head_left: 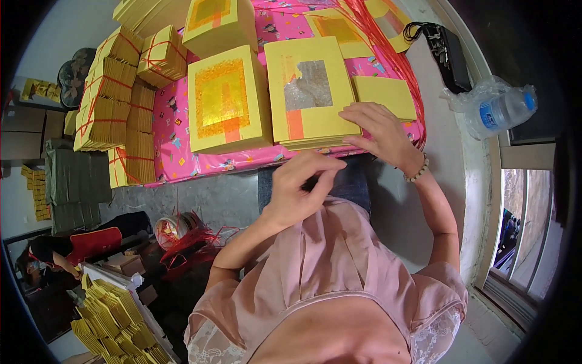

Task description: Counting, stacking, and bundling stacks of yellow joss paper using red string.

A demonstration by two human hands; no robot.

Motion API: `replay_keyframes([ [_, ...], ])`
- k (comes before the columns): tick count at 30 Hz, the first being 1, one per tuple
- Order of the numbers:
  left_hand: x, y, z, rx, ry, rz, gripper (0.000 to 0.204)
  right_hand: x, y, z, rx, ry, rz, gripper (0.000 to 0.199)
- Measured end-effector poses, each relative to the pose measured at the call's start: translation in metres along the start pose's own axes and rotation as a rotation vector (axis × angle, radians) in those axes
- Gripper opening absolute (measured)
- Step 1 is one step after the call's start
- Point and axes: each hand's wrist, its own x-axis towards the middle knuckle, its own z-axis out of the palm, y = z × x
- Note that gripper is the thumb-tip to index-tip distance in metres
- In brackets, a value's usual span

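Observation:
My right hand (379, 130), with a beaded bracelet on its wrist, rests at the near right corner of a stack of yellow paper (312, 124). Its fingers are apart. The stack's top sheet bears a silver patch and an orange strip. Just below the stack's near edge, my left hand (297, 185) is curled, thumb and forefinger brought together; whatever may be between them is too small to make out. Left of this stack stands a thick block of yellow paper (229, 138) with a gold square on top. A lower yellow stack (385, 97) lies to the right.
Tied yellow bundles (109, 100) are piled on the pink patterned table cover (176, 151). Red strands (400, 60) hang along the right edge, near a black bag (447, 57) and a plastic bottle (500, 112). Another person (91, 246) is at lower left, near yellow paper bundles (115, 312).

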Motion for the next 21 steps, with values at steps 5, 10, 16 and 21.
replay_keyframes([
  [5,-0.006,0.068,-0.07,-0.583,-0.14,0.132,0.011,0.002,0.001,0.009,-0.053,-0.018,-0.019,0.03],
  [10,-0.013,0.114,-0.078,-0.367,0.107,0.683,0.02,0.003,0.005,0.011,0.006,0.045,-0.001,0.017],
  [16,-0.028,0.142,-0.069,-0.285,0.138,0.559,0.018,0.003,0.001,0.014,0.011,0.043,0.059,0.015],
  [21,-0.029,0.146,-0.083,-0.326,-0.129,0.476,0.015,0.004,0.0,0.014,0.011,0.107,0.05,0.018],
])
